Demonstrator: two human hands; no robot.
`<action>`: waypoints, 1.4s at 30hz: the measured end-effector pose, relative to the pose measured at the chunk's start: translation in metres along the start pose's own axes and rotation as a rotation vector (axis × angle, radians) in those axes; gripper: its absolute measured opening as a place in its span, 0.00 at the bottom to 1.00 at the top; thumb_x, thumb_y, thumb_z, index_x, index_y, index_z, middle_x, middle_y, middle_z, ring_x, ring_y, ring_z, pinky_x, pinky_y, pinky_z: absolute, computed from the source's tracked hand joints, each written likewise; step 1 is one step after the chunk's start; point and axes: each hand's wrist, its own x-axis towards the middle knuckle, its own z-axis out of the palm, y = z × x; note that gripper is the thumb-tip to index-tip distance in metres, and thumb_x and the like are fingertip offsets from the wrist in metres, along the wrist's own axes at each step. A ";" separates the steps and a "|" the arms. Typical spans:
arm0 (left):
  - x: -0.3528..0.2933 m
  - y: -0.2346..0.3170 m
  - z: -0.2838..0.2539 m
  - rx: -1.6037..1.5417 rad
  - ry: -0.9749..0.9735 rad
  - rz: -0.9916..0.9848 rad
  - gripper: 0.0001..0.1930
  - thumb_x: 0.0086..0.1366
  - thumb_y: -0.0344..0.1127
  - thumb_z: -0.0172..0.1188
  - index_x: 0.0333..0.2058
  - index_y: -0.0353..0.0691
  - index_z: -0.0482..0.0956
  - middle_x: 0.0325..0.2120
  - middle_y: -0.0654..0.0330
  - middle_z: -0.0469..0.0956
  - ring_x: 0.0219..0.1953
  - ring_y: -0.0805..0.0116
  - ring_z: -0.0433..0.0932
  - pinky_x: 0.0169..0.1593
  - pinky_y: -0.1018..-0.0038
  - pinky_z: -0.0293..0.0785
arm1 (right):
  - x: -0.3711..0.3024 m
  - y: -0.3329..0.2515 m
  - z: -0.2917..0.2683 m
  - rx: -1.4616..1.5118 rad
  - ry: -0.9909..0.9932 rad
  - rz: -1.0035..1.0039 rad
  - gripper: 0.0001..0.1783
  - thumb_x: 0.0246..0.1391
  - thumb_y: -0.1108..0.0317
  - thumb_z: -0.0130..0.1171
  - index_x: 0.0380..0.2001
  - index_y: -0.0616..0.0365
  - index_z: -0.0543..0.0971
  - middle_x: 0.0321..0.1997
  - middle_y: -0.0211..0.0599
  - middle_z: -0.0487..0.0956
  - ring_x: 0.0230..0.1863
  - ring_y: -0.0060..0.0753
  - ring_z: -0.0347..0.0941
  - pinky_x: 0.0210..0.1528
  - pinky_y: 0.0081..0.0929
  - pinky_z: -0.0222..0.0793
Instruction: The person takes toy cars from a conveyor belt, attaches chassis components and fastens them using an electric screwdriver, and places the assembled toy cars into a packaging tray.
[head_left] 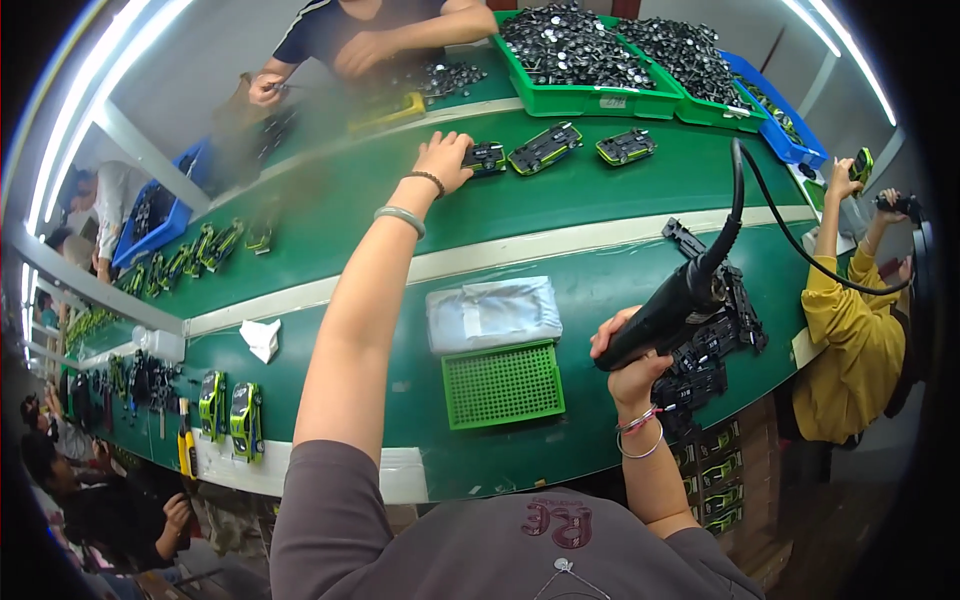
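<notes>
On the green belt ahead, my left hand closes over the left end of an upside-down toy car, its black underside up; the fingertips are partly hidden. Two more upturned toy cars, one at an angle and one farther right, lie beside it. My right hand grips a black electric screwdriver, held tilted above the near bench, with a thick cable leaving its upper end. Beneath and beside it are stacked black plastic car bases.
A green perforated basket and a pale cloth-like bundle sit before me. Green bins of small dark parts stand at the back. Left are upright toy cars and yellow-handled pliers. Co-workers sit across and right.
</notes>
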 end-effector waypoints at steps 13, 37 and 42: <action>-0.121 0.062 -0.092 -0.517 -0.026 0.241 0.20 0.50 0.34 0.66 0.41 0.35 0.73 0.36 0.52 0.75 0.39 0.56 0.75 0.44 0.69 0.71 | 0.005 0.003 -0.005 0.148 0.006 0.008 0.52 0.30 0.18 0.49 0.32 0.65 0.68 0.23 0.33 0.68 0.21 0.26 0.68 0.22 0.22 0.65; -0.188 0.101 -0.084 -0.562 -0.113 0.228 0.18 0.48 0.33 0.65 0.38 0.38 0.72 0.32 0.52 0.74 0.37 0.52 0.73 0.40 0.64 0.70 | -0.002 -0.010 0.061 0.385 -0.110 -0.017 0.59 0.22 0.09 0.23 0.28 0.60 0.65 0.16 0.37 0.69 0.17 0.30 0.66 0.23 0.26 0.66; -0.189 0.099 -0.086 -0.561 -0.157 0.203 0.20 0.47 0.33 0.66 0.41 0.38 0.74 0.37 0.53 0.74 0.41 0.54 0.74 0.44 0.67 0.72 | 0.001 -0.005 0.068 0.186 -0.075 -0.031 0.59 0.22 0.09 0.24 0.29 0.60 0.65 0.17 0.37 0.68 0.19 0.30 0.67 0.23 0.25 0.66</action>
